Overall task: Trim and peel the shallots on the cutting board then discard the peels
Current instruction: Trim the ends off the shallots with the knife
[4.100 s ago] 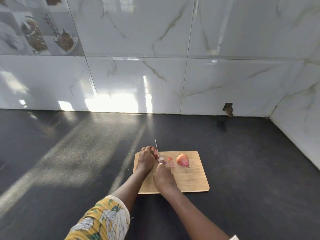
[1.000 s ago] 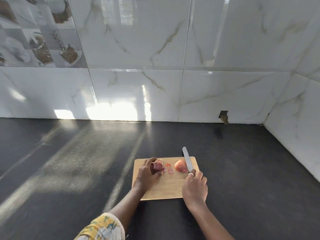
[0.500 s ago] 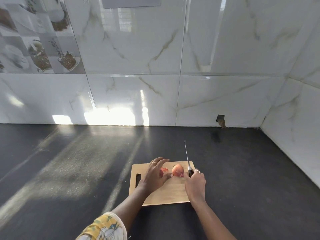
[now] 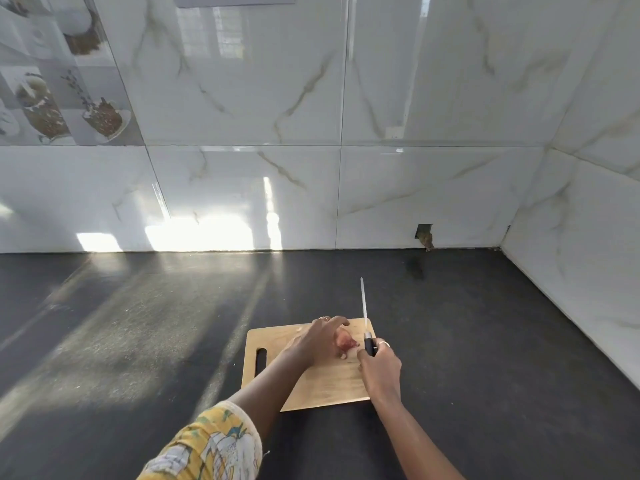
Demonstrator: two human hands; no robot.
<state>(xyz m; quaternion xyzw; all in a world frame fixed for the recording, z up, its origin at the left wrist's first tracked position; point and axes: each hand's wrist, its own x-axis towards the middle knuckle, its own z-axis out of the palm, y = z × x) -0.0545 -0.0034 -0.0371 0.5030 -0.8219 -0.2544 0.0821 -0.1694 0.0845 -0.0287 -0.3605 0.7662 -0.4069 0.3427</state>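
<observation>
Shallots in plain sight number one: a reddish shallot (image 4: 345, 341) lies on the cutting board (image 4: 322, 386), between the two hands and touching the left hand (image 4: 320, 341). That hand lies over it with the fingers reaching across its far side. Whether they clasp it or only rest on it cannot be told, and the hand may hide more beneath it. One small pale scrap (image 4: 343, 356) sits on the board just nearer than the shallot.

One knife (image 4: 364, 306) is there. The right hand (image 4: 379, 368) is curled round its black handle, and the thin blade points away from the person, past the far edge of the board, just right of the shallot. Each hand wears one ring, two in all. One patterned yellow sleeve (image 4: 211, 445) covers the left forearm; the right forearm is bare.

The single wooden board has one slot handle to the left of the left hand. It lies on a dark countertop (image 4: 485, 341), with pale streaks of sunlight across it to the left of the hands. Beyond the hands rises a wall of glossy white marbled tiles (image 4: 433, 81), which turns a corner well to the right of the right hand. One small hole (image 4: 425, 233) breaks the wall's foot beyond the right hand. Tiles printed with food pictures (image 4: 52, 98) sit high up, far left of the left hand.
</observation>
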